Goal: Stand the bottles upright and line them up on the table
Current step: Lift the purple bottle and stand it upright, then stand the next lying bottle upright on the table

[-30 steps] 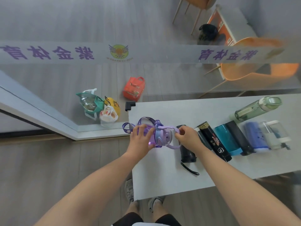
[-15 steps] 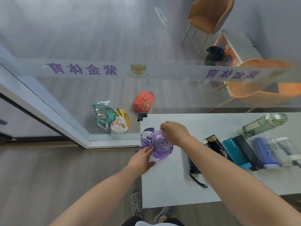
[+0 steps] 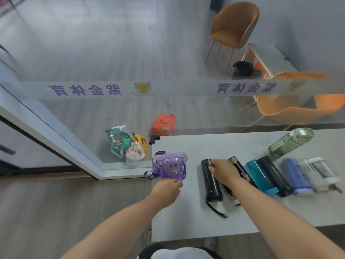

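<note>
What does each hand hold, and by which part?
The right hand pinches the black bottle near its far end. The left hand touches the purple bottle at its base; grip unclear.

The white rectangular tabletop (image 3: 186, 217) is carrying eight bottles. A translucent purple cat-faced bottle (image 3: 171, 166) with a lanyard is standing upright near its far left corner, which a black corner guard (image 3: 154, 138) is capping. To the right, a slim black flask (image 3: 211, 181) with a wrist strap, a black gold-patterned bottle (image 3: 246, 177), a translucent teal bottle (image 3: 260, 176), a dark cylindrical bottle (image 3: 275, 176), a blue bottle (image 3: 296, 176) and a clear white-capped bottle (image 3: 320, 172) are lying side by side. A translucent green bottle (image 3: 289, 142) is lying apart behind them.
</note>
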A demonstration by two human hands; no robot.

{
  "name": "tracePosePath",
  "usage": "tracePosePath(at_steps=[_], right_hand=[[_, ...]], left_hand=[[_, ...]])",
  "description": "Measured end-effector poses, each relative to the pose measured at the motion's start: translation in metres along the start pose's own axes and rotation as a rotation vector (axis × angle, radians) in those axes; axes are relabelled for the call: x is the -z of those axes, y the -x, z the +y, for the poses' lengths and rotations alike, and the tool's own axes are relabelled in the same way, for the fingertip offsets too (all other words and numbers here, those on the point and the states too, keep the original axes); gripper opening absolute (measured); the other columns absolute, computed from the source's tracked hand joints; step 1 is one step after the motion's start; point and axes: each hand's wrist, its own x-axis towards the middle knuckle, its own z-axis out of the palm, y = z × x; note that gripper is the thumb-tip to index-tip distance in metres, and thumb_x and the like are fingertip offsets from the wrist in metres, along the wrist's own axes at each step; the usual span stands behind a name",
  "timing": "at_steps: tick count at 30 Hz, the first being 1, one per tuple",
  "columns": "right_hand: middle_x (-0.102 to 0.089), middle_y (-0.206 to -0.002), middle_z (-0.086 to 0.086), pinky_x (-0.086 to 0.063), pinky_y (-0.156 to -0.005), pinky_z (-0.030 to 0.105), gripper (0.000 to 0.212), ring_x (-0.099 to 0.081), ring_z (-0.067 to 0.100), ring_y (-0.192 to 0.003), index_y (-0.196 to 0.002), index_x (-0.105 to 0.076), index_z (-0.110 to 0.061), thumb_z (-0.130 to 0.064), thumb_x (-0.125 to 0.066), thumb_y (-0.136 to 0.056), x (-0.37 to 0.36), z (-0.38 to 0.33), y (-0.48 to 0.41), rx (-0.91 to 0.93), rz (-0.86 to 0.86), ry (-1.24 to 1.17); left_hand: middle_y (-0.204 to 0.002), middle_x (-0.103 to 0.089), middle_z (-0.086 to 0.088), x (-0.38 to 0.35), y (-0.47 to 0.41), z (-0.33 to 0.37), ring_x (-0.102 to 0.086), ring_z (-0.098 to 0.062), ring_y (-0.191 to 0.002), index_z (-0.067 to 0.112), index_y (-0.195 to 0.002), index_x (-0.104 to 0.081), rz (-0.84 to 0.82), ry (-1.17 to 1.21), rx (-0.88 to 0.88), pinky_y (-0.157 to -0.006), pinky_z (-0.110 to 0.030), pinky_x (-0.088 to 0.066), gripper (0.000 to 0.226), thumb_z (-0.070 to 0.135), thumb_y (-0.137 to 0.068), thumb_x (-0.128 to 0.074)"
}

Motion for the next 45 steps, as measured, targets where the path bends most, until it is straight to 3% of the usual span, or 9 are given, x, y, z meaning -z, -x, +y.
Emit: tracePosePath(at_steps=[4,8,11,18,22,26,29,36,45], right_hand=[[-0.069,-0.083,0.001,-0.057,-0.075,0.040,0.026,-0.066,0.021,-0.075,-0.087,-0.063,-0.014,-0.022,-0.043,-0.102,-0.021,0.057,0.015,-0.030,-0.111,-0.068],[-0.069,-0.111,0.003,-0.054,-0.088,0.042,0.031,-0.065,0.021,-0.095,-0.122,-0.060,-0.021,-0.019,-0.039,-0.100,-0.051,0.087,0.017,-0.023,-0.271,-0.107],[-0.067,-0.113,0.002,-0.057,-0.083,0.040,0.041,-0.065,0.021,-0.094,-0.138,-0.045,-0.024,-0.015,-0.046,-0.098,-0.073,0.099,0.017,0.050,-0.324,-0.108],[-0.064,-0.119,0.010,-0.059,-0.082,0.044,0.082,-0.068,0.026,-0.094,-0.157,-0.006,-0.029,-0.012,-0.057,-0.095,-0.112,0.112,0.015,0.132,-0.347,-0.097],[-0.065,-0.120,0.002,-0.058,-0.083,0.038,0.079,-0.066,0.019,-0.097,-0.151,-0.017,-0.038,-0.022,-0.067,-0.092,-0.116,0.115,0.011,0.115,-0.293,-0.291],[-0.065,-0.104,-0.012,-0.050,-0.068,0.022,0.079,-0.062,0.005,-0.087,-0.145,-0.025,-0.048,-0.048,-0.073,-0.082,-0.084,0.110,0.009,0.087,-0.396,-0.472],[-0.070,-0.097,-0.005,-0.052,-0.054,0.019,0.074,-0.067,0.008,-0.076,-0.146,-0.032,-0.044,-0.044,-0.070,-0.083,-0.053,0.104,0.009,0.075,-0.450,-0.548],[-0.071,-0.101,0.011,-0.047,-0.052,0.019,0.053,-0.058,0.006,-0.066,-0.141,-0.048,-0.029,-0.042,-0.064,-0.093,-0.013,0.082,-0.004,0.034,-0.305,-0.743],[-0.067,-0.107,0.004,-0.056,-0.068,0.029,0.040,-0.066,0.016,-0.073,-0.136,-0.053,-0.019,-0.028,-0.059,-0.097,-0.003,0.072,-0.017,-0.030,-0.164,-0.829]], left_hand=[[-0.105,-0.067,-0.009,-0.019,-0.019,0.044,-0.063,-0.032,-0.094,0.020,-0.119,-0.057,-0.046,0.077,0.122,-0.070,-0.035,-0.043,0.022,0.021,-0.100,-0.045],[-0.122,-0.063,-0.001,-0.050,-0.036,0.088,-0.061,-0.026,-0.102,0.030,-0.129,-0.050,-0.131,0.283,0.304,-0.084,-0.035,-0.050,0.036,0.017,-0.096,-0.041],[-0.136,-0.054,0.005,-0.075,-0.046,0.114,-0.053,-0.019,-0.118,0.034,-0.135,-0.042,-0.101,0.440,0.395,-0.092,-0.036,-0.047,0.042,0.028,-0.095,-0.050],[-0.111,-0.060,0.004,-0.107,-0.060,0.140,-0.059,-0.015,-0.098,0.036,-0.117,-0.038,-0.003,0.673,0.554,-0.081,-0.036,-0.053,0.039,0.029,-0.089,-0.064],[-0.109,-0.060,0.008,-0.105,-0.055,0.138,-0.057,-0.009,-0.097,0.042,-0.107,-0.039,0.066,0.698,0.564,-0.080,-0.030,-0.050,0.036,0.031,-0.088,-0.068],[-0.109,-0.056,0.008,-0.079,-0.043,0.134,-0.052,-0.010,-0.101,0.034,-0.114,-0.046,0.146,0.671,0.537,-0.086,-0.032,-0.048,0.033,0.035,-0.088,-0.066],[-0.106,-0.056,0.005,-0.048,-0.038,0.134,-0.051,-0.012,-0.097,0.028,-0.117,-0.050,0.233,0.628,0.457,-0.085,-0.033,-0.048,0.033,0.032,-0.089,-0.066],[-0.112,-0.058,0.000,0.008,-0.050,0.122,-0.049,-0.018,-0.106,0.030,-0.126,-0.049,0.365,0.515,0.363,-0.086,-0.036,-0.048,0.036,0.037,-0.093,-0.062],[-0.122,-0.057,-0.011,0.036,-0.073,0.108,-0.050,-0.036,-0.106,0.015,-0.115,-0.063,0.445,0.145,0.302,-0.088,-0.047,-0.047,0.022,0.022,-0.095,-0.057]])
